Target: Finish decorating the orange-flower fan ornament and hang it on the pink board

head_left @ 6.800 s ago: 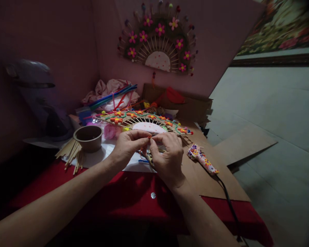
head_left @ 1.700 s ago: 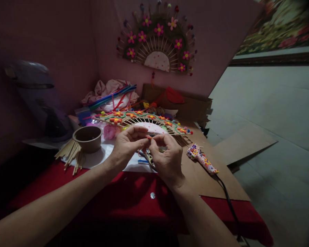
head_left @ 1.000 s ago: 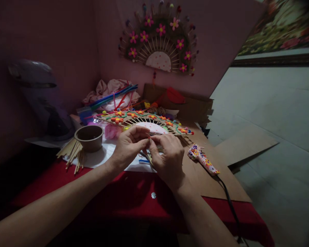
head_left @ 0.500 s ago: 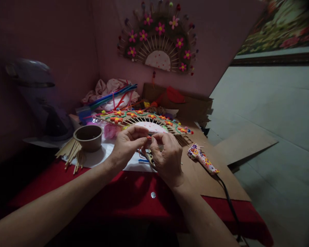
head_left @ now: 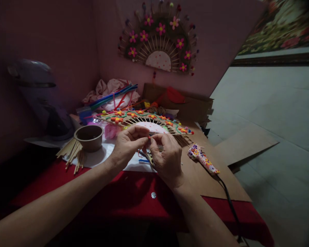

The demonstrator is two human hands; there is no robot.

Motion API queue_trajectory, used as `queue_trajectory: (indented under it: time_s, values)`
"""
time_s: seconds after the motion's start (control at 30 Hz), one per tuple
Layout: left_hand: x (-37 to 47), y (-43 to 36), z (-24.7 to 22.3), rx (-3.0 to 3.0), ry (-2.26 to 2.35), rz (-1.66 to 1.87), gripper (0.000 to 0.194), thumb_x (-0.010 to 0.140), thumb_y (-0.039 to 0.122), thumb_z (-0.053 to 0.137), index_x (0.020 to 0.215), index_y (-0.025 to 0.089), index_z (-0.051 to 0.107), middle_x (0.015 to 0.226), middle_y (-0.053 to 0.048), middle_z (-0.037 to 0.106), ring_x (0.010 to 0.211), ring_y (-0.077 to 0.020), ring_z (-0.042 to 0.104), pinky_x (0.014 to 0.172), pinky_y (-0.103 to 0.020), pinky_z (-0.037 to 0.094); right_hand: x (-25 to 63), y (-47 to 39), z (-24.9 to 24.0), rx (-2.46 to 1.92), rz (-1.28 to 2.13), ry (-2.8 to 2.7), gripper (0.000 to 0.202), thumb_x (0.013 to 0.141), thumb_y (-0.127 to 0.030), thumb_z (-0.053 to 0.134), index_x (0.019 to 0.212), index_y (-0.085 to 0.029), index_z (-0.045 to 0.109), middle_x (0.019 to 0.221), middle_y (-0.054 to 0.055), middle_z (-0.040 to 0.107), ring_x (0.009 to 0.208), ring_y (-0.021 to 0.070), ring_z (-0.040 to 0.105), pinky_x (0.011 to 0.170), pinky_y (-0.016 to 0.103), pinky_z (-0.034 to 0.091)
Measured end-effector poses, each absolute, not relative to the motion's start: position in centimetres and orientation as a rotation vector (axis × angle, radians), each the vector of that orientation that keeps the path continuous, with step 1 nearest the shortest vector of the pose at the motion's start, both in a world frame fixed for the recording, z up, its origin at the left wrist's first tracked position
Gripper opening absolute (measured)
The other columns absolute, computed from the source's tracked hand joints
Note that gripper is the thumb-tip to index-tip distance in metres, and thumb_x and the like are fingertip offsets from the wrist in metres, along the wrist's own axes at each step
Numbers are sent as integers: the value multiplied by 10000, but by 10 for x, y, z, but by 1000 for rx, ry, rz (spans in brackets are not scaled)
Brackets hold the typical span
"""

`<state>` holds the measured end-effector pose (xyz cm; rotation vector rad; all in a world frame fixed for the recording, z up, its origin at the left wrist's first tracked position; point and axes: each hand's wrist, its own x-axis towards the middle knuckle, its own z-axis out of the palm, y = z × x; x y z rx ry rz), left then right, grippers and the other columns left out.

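Note:
Thumb and forefinger of my left hand (head_left: 128, 144) pinch a tiny red piece (head_left: 149, 138) that looks like pipe cleaner. My right hand (head_left: 168, 157) pinches the same piece from the other side, so the fingertips almost meet. Most of it is hidden by the fingers. Under my right hand lie scissors (head_left: 149, 157), partly covered, beside a short blue strip (head_left: 143, 161). Just behind both hands rests a fan-shaped decoration (head_left: 149, 127) of sticks and burlap, with orange flowers, a green wavy line and a dotted white half-circle.
A brown bowl (head_left: 89, 139) stands at left by a bundle of wooden sticks (head_left: 72, 152). On the cardboard (head_left: 216, 185) at right lies a flower-patterned glue gun (head_left: 203, 159) with a black cord. Pipe cleaners (head_left: 113, 96) and cloth are heaped behind. A similar fan (head_left: 158, 60) hangs on the wall.
Both hands stay in nearly the same place. The fingertips have shifted slightly around the red piece, and less of it shows now.

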<state>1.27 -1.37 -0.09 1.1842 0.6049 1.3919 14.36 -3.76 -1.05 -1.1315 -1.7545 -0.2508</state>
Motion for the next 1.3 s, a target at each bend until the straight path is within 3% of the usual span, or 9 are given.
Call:
queue_trajectory:
  time_s: [1.03,1.3]
  values:
    - [10,-10,-5,1087,539,1341,328,591,196,823,857,130,643,712,-32,708,548,-117,622,452,-199,479,144,-36,-14,-1125,-183,-1628,87,884,-212,502,856,-185,579,801,42,636,751,173,581,672,304,447]
    - [10,-9,-5,1105,560,1371,347,587,205,825,867,127,636,697,-26,698,534,-119,624,451,-201,478,143,-40,-11,-1072,-200,-1692,85,882,-201,538,853,-187,617,815,48,656,808,191,588,738,334,458]
